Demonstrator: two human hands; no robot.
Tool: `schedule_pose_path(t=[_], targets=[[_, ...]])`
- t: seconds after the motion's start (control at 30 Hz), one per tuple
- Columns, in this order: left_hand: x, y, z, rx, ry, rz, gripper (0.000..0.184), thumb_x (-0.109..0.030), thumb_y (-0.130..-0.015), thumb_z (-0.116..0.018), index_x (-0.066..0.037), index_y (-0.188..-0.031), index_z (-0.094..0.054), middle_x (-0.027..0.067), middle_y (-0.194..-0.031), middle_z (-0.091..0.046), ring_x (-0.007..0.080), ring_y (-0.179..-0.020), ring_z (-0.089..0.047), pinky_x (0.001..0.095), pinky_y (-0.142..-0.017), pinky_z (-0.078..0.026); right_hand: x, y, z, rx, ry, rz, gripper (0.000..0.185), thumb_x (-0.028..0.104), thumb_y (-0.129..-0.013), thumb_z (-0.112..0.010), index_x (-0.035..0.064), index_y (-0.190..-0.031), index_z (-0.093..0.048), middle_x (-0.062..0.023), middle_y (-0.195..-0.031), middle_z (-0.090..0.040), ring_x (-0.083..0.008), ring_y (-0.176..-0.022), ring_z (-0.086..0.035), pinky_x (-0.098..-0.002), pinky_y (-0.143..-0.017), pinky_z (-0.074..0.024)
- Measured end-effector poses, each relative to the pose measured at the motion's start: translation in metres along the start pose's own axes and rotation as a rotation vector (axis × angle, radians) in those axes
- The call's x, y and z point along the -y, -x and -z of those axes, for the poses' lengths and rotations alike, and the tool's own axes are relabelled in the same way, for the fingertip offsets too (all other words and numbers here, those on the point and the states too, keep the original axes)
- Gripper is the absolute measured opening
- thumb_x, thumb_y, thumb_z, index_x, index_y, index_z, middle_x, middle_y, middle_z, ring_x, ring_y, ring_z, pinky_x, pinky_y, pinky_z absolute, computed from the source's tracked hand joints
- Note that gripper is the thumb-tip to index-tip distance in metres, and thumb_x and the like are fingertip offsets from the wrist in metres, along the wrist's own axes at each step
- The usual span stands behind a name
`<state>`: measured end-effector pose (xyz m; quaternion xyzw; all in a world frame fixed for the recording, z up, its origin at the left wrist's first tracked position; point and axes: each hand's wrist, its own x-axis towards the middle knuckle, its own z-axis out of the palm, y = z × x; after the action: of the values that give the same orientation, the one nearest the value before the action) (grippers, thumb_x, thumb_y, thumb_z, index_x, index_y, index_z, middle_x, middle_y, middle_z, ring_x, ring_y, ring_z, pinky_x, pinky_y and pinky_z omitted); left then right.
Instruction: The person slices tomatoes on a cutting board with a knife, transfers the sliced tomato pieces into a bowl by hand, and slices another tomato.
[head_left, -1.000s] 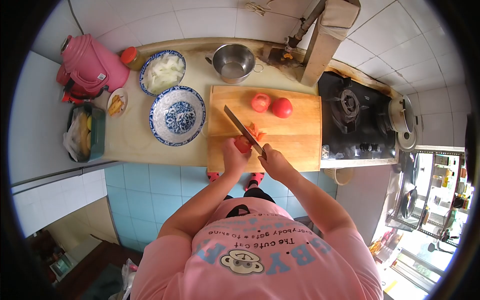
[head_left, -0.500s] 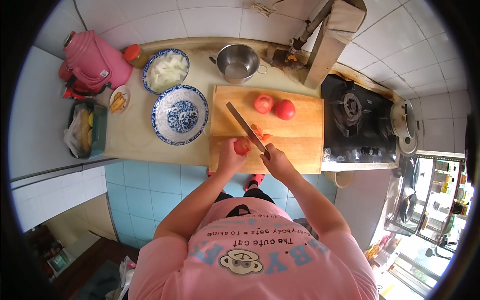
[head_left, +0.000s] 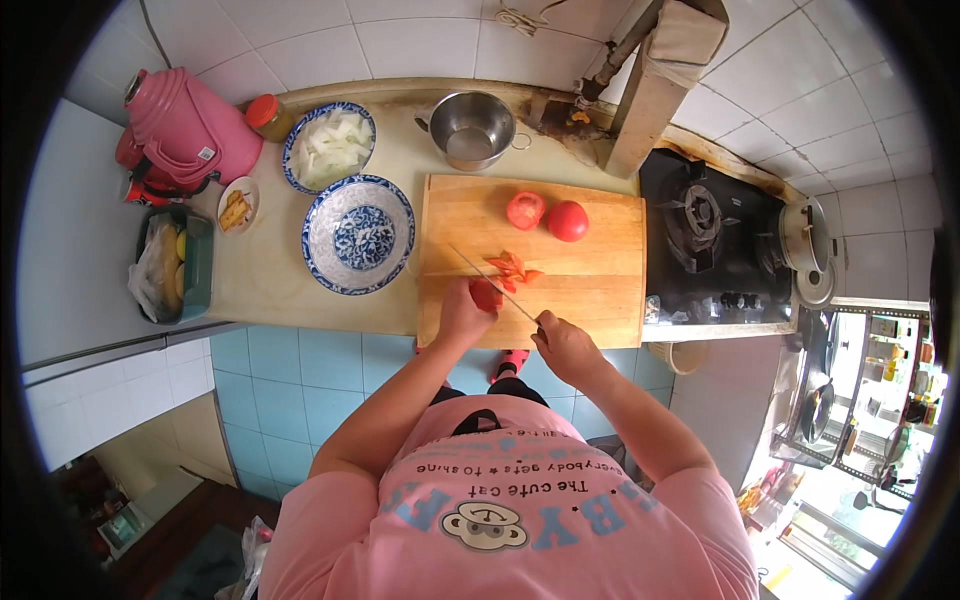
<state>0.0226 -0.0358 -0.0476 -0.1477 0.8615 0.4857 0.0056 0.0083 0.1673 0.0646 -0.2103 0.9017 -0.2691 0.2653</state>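
Near the front edge of the wooden cutting board, my left hand holds a cut tomato. My right hand is wrapped round the handle of a knife. The blade points up and left, edge-on to the view, and passes beside the held tomato. Small tomato pieces lie on the board just behind the blade. Farther back on the board are a tomato with a cut face and a whole-looking tomato, side by side.
Left of the board stand an empty patterned bowl and a plate of pale slices. A metal pot sits behind the board. The gas stove is at the right, a pink thermos at the far left.
The knife has turned from showing its flat side to edge-on, and my right hand has shifted slightly right and down. More tomato pieces show beside the blade. My left hand still holds the tomato.
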Motion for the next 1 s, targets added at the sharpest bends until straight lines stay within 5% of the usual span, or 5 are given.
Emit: schedule_pose_path(t=[0.33,0.53,0.6,0.9,1.0], targets=[[0.013,0.000,-0.006,-0.003,0.071,0.062,0.047,-0.013,-0.066,-0.081,0.002,-0.104,-0.057,0.0203,-0.100,-0.063,0.0341,-0.094,-0.063,0.0388,-0.081,-0.052,-0.007,-0.039,-0.025,0.001,0.042,-0.008,0.021,0.017,-0.094,-0.057,0.0005,-0.101,-0.046,-0.0237,-0.085,-0.066,-0.0432,-0.084,-0.064,-0.0504,-0.072,-0.0513],[0.027,0.011,0.016,0.056,0.011,-0.092,0.054,-0.009,-0.070,-0.079,-0.003,-0.118,-0.055,0.0215,-0.112,-0.059,0.0359,-0.103,-0.060,0.0396,-0.088,-0.050,-0.016,-0.046,-0.034,-0.055,-0.015,-0.038,0.023,0.017,-0.093,-0.060,0.0002,-0.100,-0.046,-0.0252,-0.083,-0.066,-0.0438,-0.082,-0.065,-0.0507,-0.071,-0.0514],[0.027,0.009,0.022,0.006,-0.074,-0.307,0.057,-0.009,-0.070,-0.078,-0.004,-0.121,-0.054,0.0182,-0.112,-0.060,0.0327,-0.101,-0.061,0.0390,-0.089,-0.050,-0.020,-0.045,-0.033,-0.071,-0.059,-0.066,0.023,0.016,-0.092,-0.061,-0.0002,-0.100,-0.046,-0.0253,-0.082,-0.065,-0.0438,-0.081,-0.065,-0.0503,-0.070,-0.0513],[0.037,-0.001,0.006,-0.043,0.139,-0.062,0.038,-0.007,-0.073,-0.078,-0.002,-0.107,-0.060,0.0117,-0.101,-0.061,0.0228,-0.091,-0.061,0.0338,-0.080,-0.050,-0.020,-0.006,0.008,-0.001,-0.153,-0.020,0.025,0.013,-0.090,-0.065,-0.0009,-0.093,-0.045,-0.0215,-0.076,-0.064,-0.0416,-0.075,-0.065,-0.0459,-0.065,-0.0502],[0.034,-0.002,0.009,-0.019,0.152,-0.061,0.035,-0.005,-0.071,-0.077,-0.001,-0.102,-0.060,0.0145,-0.098,-0.059,0.0273,-0.091,-0.061,0.0363,-0.080,-0.051,-0.021,0.001,0.008,0.028,-0.161,-0.020,0.024,0.013,-0.090,-0.065,-0.0006,-0.092,-0.045,-0.0194,-0.074,-0.063,-0.0408,-0.072,-0.064,-0.0456,-0.064,-0.0499]])
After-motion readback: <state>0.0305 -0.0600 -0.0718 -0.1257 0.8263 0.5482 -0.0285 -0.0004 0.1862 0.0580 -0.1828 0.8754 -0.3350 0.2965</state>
